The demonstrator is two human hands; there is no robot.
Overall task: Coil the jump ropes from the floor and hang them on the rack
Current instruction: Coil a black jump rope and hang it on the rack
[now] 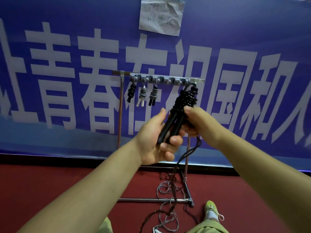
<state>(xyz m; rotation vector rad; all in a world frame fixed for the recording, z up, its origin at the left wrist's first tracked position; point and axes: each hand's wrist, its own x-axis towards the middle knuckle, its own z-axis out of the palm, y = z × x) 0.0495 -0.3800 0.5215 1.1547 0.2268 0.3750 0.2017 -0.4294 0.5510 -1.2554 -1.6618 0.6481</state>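
I hold a black jump rope (184,100) at chest height in front of the metal rack (120,105). My left hand (157,142) grips its two black handles. My right hand (196,121) pinches the wound coil just above the handles. A loose tail of the rope (186,153) hangs from under my right hand down to the floor. Three coiled ropes hang on the rack's hook bar (161,79): a black one (131,92), a white-handled one (142,95) and a grey one with black handles (153,95).
Loose grey and dark ropes (168,214) lie tangled on the red floor around the rack's base bar (151,200). My shoe (212,210) stands to the right of them. A blue banner with large white characters covers the wall behind.
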